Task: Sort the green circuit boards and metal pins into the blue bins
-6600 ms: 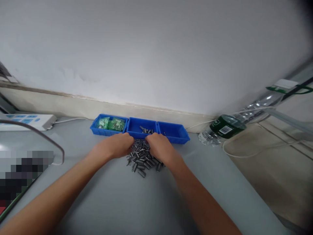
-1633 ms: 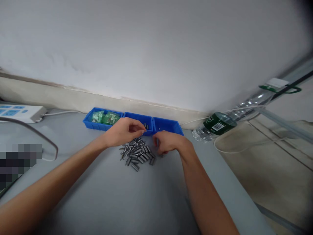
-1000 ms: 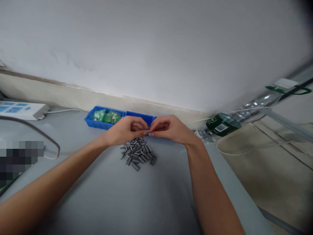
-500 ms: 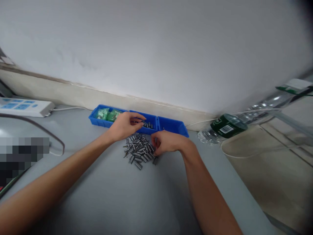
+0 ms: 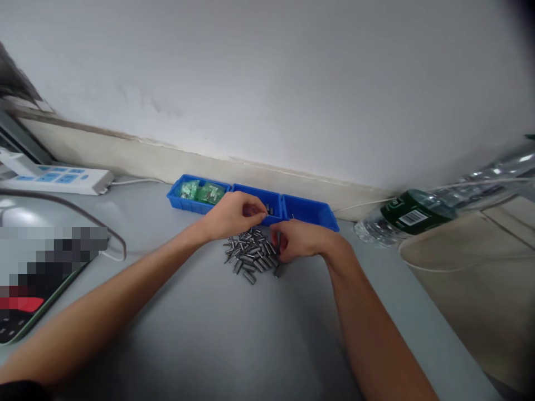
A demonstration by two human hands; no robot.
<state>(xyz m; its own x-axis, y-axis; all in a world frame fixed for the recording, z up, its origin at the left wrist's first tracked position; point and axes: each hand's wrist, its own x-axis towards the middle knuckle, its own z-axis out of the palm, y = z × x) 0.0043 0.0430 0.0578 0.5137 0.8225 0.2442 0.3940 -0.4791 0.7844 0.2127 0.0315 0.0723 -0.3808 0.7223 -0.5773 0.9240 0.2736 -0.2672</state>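
Clock centred on the metal pile (image 5: 251, 252), 12 toward the wall (image 5: 267, 83). Pile of small pins and cylinders sits on the grey table (image 5: 234, 334), between and below the hands. Left hand (image 5: 236, 214) at 11, above pile and in front of middle blue bin (image 5: 258, 193); thumb and index tips nearly meet, can't tell if a part is pinched. Right hand (image 5: 303, 239) at 2–3, fingers curled down at pile edge, thumb near index; grip content can't be told. One loose cylinder (image 5: 278, 271) at 4, just under right fingers. Middle bin at 12, some metal parts inside. Left blue bin (image 5: 188, 205) at 10, green packets (image 5: 210, 193) in it. Right blue bin (image 5: 311, 210) at 2. Green-labelled bottle (image 5: 412, 214) near 3; power strip (image 5: 67, 178) between 9 and 10.
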